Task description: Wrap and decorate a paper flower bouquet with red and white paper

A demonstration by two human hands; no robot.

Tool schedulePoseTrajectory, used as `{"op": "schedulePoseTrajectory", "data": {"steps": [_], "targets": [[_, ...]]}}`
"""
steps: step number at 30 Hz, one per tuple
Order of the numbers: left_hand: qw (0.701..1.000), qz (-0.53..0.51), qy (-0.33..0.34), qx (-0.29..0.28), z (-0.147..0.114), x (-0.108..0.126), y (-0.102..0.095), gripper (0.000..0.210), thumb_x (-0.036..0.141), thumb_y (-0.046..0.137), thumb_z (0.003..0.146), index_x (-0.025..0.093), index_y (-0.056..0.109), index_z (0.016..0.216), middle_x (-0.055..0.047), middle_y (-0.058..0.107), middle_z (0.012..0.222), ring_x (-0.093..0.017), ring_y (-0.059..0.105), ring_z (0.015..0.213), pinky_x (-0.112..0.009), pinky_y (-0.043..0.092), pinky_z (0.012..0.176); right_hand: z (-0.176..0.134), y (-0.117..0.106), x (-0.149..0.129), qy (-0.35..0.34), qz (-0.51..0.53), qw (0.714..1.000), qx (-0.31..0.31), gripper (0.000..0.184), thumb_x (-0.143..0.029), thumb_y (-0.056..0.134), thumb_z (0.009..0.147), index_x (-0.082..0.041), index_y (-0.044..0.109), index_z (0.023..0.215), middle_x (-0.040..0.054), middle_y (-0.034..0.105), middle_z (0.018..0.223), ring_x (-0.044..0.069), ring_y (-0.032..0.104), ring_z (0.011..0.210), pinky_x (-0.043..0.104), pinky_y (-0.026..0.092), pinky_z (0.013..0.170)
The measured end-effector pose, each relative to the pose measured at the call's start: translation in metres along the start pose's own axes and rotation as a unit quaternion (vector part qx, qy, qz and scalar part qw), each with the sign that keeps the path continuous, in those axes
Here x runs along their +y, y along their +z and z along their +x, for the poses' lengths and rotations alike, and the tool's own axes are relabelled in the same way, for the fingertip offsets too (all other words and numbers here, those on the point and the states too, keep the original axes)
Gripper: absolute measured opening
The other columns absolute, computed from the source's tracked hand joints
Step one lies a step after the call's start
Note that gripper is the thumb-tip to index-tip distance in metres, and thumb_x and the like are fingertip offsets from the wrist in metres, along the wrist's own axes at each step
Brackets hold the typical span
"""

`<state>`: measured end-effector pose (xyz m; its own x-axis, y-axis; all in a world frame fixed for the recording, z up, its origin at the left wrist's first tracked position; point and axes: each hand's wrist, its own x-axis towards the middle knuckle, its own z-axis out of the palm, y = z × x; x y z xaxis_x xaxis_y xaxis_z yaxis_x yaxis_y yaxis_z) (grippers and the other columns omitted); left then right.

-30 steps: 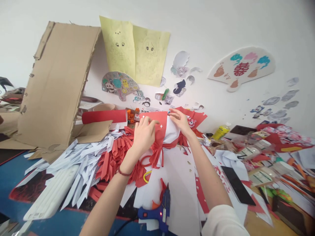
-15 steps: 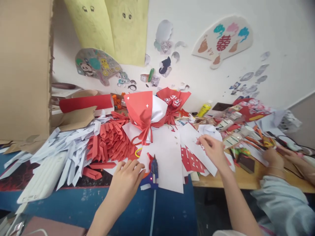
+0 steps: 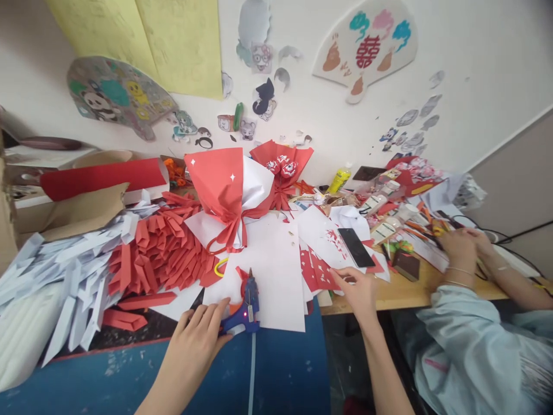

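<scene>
A blue hot glue gun with a lit red light rests near the table's front edge, its nozzle pointing away from me. My left hand has its thumb and fingers closed about the handle. Further right, my right hand pinches at the edge of a red patterned paper; its thumb and forefinger are together. Just beyond that hand lies a black phone. White sheets spread between the hands. Behind them stands a red and white paper bouquet wrap, tied at its neck.
Folded red paper strips and white paper strips are heaped at left. A red roll lies behind them. At right, a co-worker's hands are over a cluttered wooden table. A yellow bottle stands near the wall.
My left hand has come onto the glue gun's handle. My right hand has moved down toward me, from the white paper to the red patterned paper, and the phone shows. The view has swung right.
</scene>
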<state>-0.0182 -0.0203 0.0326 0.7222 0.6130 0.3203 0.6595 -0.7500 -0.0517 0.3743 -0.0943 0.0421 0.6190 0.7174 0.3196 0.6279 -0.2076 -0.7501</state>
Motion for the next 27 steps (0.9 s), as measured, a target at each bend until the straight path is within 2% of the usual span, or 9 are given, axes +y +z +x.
{"op": "schedulePoseTrajectory", "data": {"steps": [5,7,10,12,14,18,22,25,27], "targets": [[1.0,-0.021,0.014,0.007,0.002,0.003,0.008,0.047,0.045,0.048,0.1,0.014,0.053,0.135,-0.01,0.072,0.109,-0.026,0.065,0.097,-0.038,0.042,0.085,0.002,0.011,0.002,-0.001,-0.061,0.998,0.003,0.042,-0.056,0.063,0.086,-0.021,0.059,0.063,-0.0007,0.059,0.058,0.016,0.051,0.053,0.029,0.042,0.056],[0.999,-0.037,0.013,0.013,0.002,0.005,0.01,0.046,0.044,0.044,0.101,0.014,0.053,0.135,-0.011,0.072,0.107,-0.026,0.066,0.095,-0.038,0.042,0.085,0.005,0.018,0.0,-0.029,-0.106,0.994,-0.013,0.044,-0.055,0.058,0.09,-0.021,0.059,0.062,0.0,0.058,0.059,0.017,0.052,0.056,0.029,0.041,0.058],[0.998,-0.052,0.02,0.019,0.002,0.004,0.011,0.047,0.045,0.043,0.101,0.014,0.053,0.135,-0.01,0.072,0.106,-0.025,0.066,0.093,-0.038,0.042,0.085,0.012,0.032,-0.005,-0.122,-0.159,0.979,-0.037,0.033,-0.043,0.05,0.097,-0.022,0.072,0.084,0.0067,0.07,0.089,0.023,0.061,0.083,0.034,0.047,0.074],[0.998,-0.055,0.02,0.028,0.002,0.003,0.01,0.046,0.045,0.043,0.101,0.015,0.056,0.133,-0.009,0.072,0.105,-0.025,0.066,0.093,-0.038,0.043,0.085,0.017,0.041,-0.009,-0.178,-0.187,0.965,-0.056,0.029,-0.032,0.047,0.098,-0.023,0.073,0.11,0.0095,0.068,0.113,0.026,0.06,0.1,0.038,0.047,0.086],[0.997,-0.056,0.018,0.04,0.003,0.002,0.009,0.044,0.046,0.042,0.101,0.016,0.058,0.13,-0.009,0.072,0.105,-0.024,0.066,0.093,-0.036,0.043,0.085,0.02,0.048,-0.011,-0.207,-0.223,0.949,-0.076,0.035,-0.022,0.045,0.097,-0.024,0.069,0.122,0.01,0.065,0.121,0.027,0.058,0.104,0.041,0.046,0.088],[0.997,-0.051,0.018,0.046,0.003,0.001,0.01,0.043,0.046,0.042,0.102,0.018,0.058,0.13,-0.008,0.073,0.105,-0.023,0.067,0.094,-0.035,0.045,0.086,0.02,0.056,-0.015,-0.235,-0.293,0.921,-0.102,0.05,-0.004,0.044,0.087,-0.026,0.069,0.123,0.0092,0.064,0.125,0.028,0.055,0.108,0.042,0.045,0.086],[0.998,-0.05,0.022,0.024,0.001,-0.001,0.013,0.043,0.044,0.048,0.1,0.019,0.056,0.134,-0.007,0.073,0.111,-0.022,0.067,0.098,-0.034,0.046,0.087,0.019,0.059,-0.018,-0.237,-0.342,0.902,-0.117,0.055,0.001,0.044,0.082,-0.025,0.07,0.122,0.0094,0.063,0.128,0.029,0.053,0.11,0.042,0.044,0.086],[0.998,-0.051,0.021,0.011,-0.001,-0.002,0.015,0.044,0.043,0.051,0.099,0.019,0.055,0.135,-0.007,0.073,0.113,-0.023,0.068,0.099,-0.035,0.047,0.088,0.021,0.06,-0.018,-0.234,-0.342,0.901,-0.126,0.055,0.001,0.044,0.081,-0.025,0.072,0.12,0.0095,0.064,0.127,0.03,0.053,0.11,0.043,0.044,0.085],[0.998,-0.055,0.019,0.004,-0.003,-0.003,0.016,0.044,0.043,0.052,0.099,0.021,0.054,0.137,-0.007,0.073,0.114,-0.023,0.068,0.1,-0.035,0.047,0.088,0.022,0.059,-0.017,-0.222,-0.302,0.919,-0.121,0.055,0.001,0.044,0.081,-0.027,0.073,0.118,0.0085,0.064,0.127,0.03,0.054,0.11,0.044,0.045,0.086]]}}
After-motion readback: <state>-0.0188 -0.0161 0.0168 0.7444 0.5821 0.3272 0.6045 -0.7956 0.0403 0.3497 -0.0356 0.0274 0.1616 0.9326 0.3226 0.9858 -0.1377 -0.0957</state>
